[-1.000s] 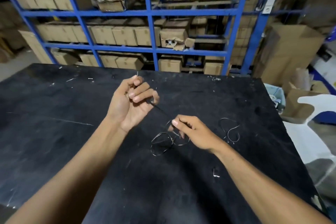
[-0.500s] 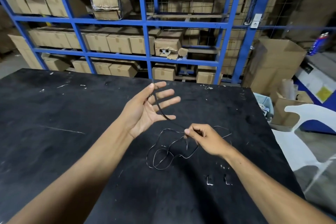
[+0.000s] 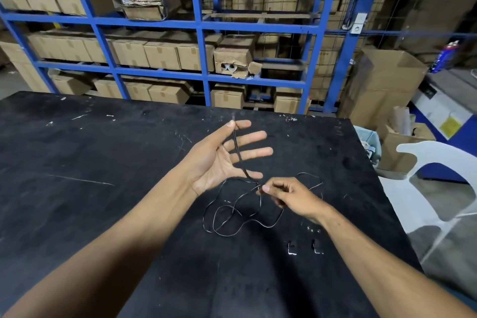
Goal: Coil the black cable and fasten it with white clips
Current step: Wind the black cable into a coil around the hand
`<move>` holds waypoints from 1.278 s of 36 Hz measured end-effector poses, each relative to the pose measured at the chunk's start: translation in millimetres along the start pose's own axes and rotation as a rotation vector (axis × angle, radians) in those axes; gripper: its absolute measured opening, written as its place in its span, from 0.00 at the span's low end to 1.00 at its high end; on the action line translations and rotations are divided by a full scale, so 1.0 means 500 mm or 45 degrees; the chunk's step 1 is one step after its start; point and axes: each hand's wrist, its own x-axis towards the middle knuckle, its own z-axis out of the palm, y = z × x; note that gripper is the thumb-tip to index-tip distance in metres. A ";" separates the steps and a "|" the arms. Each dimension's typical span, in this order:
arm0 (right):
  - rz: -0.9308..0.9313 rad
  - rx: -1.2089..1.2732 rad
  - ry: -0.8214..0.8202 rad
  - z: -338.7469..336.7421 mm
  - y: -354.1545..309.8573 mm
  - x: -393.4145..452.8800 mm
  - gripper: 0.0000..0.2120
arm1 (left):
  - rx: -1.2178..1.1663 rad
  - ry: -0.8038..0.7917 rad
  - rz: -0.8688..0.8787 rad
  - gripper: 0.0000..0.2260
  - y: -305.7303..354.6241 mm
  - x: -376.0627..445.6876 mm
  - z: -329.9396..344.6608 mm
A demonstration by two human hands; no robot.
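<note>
A thin black cable [image 3: 233,210] lies in loose loops on the black table [image 3: 77,188]. My left hand [image 3: 222,157] is raised palm up with its fingers spread. It pins one cable end between thumb and index finger, and the strand runs down across the palm. My right hand [image 3: 289,195] pinches the cable just right of the left palm, above the loops. Two small white clips [image 3: 291,248] [image 3: 317,247] rest on the table below my right wrist.
Blue metal shelving [image 3: 201,31] stacked with cardboard boxes stands behind the table. A white plastic chair [image 3: 436,162] and open cartons [image 3: 387,85] sit past the table's right edge. White specks dot the table top.
My left hand has opened from a fist to spread fingers, still pinching the cable end. The cable's tight loops have spread out into loose ones. The camera has shifted, and a second clip has come into view.
</note>
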 end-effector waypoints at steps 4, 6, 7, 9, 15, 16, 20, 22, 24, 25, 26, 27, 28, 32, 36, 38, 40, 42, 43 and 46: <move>0.002 -0.083 0.000 -0.017 -0.011 0.014 0.10 | 0.084 -0.032 -0.189 0.14 -0.004 -0.003 0.006; -0.035 -0.188 0.008 -0.027 -0.023 0.024 0.10 | 0.132 -0.048 -0.298 0.14 -0.011 -0.004 0.009; -0.059 -0.231 0.031 -0.034 -0.030 0.030 0.10 | 0.158 -0.055 -0.351 0.14 -0.016 -0.005 0.010; -0.125 -0.330 0.117 -0.047 -0.049 0.039 0.14 | 0.222 -0.039 -0.450 0.14 -0.028 -0.006 0.010; -0.242 -0.691 0.248 -0.075 -0.145 0.070 0.10 | 0.421 0.175 -0.598 0.15 -0.067 0.000 -0.010; -0.248 -0.726 0.243 -0.079 -0.162 0.074 0.08 | 0.449 0.226 -0.595 0.16 -0.071 0.002 -0.016; -0.307 -0.860 0.238 -0.070 -0.216 0.081 0.04 | 0.550 0.421 -0.540 0.16 -0.068 0.018 -0.028; -0.343 -0.905 0.266 -0.058 -0.236 0.082 0.04 | 0.557 0.483 -0.514 0.15 -0.060 0.029 -0.025; -0.366 -0.921 0.311 -0.049 -0.249 0.085 0.03 | 0.523 0.521 -0.475 0.14 -0.050 0.041 -0.022; -0.377 -0.908 0.340 -0.046 -0.253 0.086 0.04 | 0.492 0.533 -0.442 0.14 -0.045 0.046 -0.021; -0.389 -0.879 0.372 -0.046 -0.256 0.088 0.04 | 0.450 0.547 -0.402 0.15 -0.039 0.052 -0.022; -0.397 -0.839 0.403 -0.045 -0.258 0.090 0.04 | 0.401 0.564 -0.359 0.16 -0.033 0.057 -0.023; -0.399 -0.793 0.425 -0.043 -0.260 0.091 0.05 | 0.347 0.579 -0.317 0.15 -0.027 0.062 -0.025; -0.405 -0.615 0.464 -0.020 -0.261 0.083 0.10 | 0.109 0.569 -0.156 0.13 -0.004 0.081 -0.034; -0.333 -0.266 0.495 0.011 -0.229 0.072 0.13 | -0.100 0.500 -0.024 0.14 0.015 0.090 -0.041; -0.291 -0.038 0.488 0.027 -0.211 0.066 0.13 | -0.154 0.442 0.025 0.14 0.022 0.091 -0.043; -0.246 0.150 0.475 0.042 -0.194 0.055 0.12 | -0.191 0.391 0.077 0.15 0.030 0.090 -0.047; -0.156 0.347 0.446 0.051 -0.174 0.044 0.10 | -0.219 0.359 0.112 0.16 0.039 0.089 -0.049; -0.110 0.432 0.419 0.053 -0.166 0.041 0.09 | -0.219 0.348 0.126 0.16 0.044 0.088 -0.052; -0.054 0.538 0.352 0.054 -0.150 0.037 0.07 | -0.206 0.321 0.157 0.16 0.061 0.084 -0.057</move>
